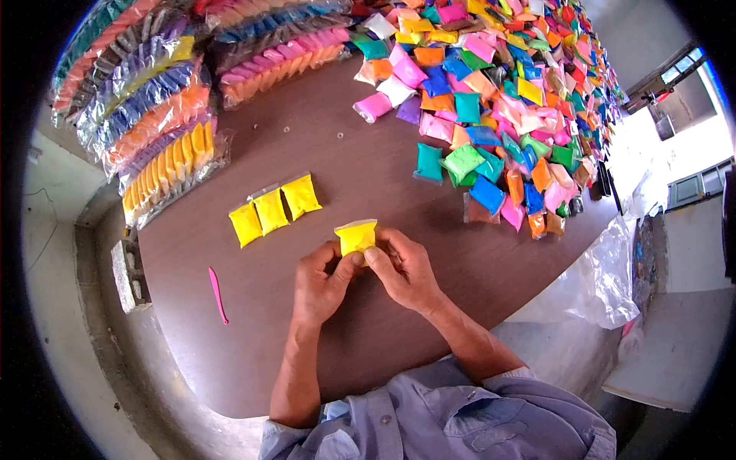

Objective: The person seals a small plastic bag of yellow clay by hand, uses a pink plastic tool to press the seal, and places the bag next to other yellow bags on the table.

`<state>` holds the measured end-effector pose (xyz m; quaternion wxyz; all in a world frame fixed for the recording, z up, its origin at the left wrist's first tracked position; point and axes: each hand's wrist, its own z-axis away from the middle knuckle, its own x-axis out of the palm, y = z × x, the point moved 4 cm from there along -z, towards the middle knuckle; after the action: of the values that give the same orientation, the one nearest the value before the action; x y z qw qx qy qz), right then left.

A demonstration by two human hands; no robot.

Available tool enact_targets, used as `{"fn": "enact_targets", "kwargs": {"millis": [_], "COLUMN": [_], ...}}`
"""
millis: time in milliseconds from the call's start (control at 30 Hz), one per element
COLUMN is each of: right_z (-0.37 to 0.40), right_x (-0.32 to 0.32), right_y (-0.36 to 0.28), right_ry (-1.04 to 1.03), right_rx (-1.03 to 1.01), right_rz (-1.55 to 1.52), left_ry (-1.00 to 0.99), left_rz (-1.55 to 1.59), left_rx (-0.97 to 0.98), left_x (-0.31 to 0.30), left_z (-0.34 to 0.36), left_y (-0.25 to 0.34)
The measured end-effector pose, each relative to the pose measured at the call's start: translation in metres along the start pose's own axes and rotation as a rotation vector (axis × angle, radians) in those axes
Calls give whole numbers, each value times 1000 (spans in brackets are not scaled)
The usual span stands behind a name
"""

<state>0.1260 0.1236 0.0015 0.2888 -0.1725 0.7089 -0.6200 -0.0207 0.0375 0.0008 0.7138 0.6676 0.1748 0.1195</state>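
Observation:
A small clear packet of yellow clay-like material [356, 236] is pinched between both my hands above the table. My left hand [325, 277] grips its lower left corner with thumb and fingers. On the other side, my right hand [400, 270] presses its thumb on the lower right part, fingers behind the packet. Beyond and to the left lie three similar yellow packets [270, 211] in a slanting row, side by side on the brown table [322, 169]. A slim pink plastic tool [218, 295] rests on the table left of my left hand.
A large heap of loose multicoloured packets [491, 115] covers the table's right and far side. Clear bags of packets in rows [165, 138] are stacked at the left and back left. Clear plastic sheeting [590, 276] hangs beyond the right edge.

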Motion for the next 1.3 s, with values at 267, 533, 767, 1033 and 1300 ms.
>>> {"fn": "enact_targets", "kwargs": {"millis": [267,533,767,1033,1300], "right_z": [2,1,-1,-1,-1], "right_x": [-4,1,1,0,-2], "right_y": [7,1,7,1,6], "right_ry": [36,-24,48,40,125], "right_rx": [-62,-54,-124,-110,-154], "right_rz": [-7,2,9,-43,-60], "left_ry": [-36,69,86,145,127], "left_rz": [43,-56,127,91,-30], "left_rx": [0,55,-57,39,13], "left_x": [4,-4,-1,-3,9], "left_z": [1,-1,2,-1,10], "left_y": [8,-8,3,-10,4]}}
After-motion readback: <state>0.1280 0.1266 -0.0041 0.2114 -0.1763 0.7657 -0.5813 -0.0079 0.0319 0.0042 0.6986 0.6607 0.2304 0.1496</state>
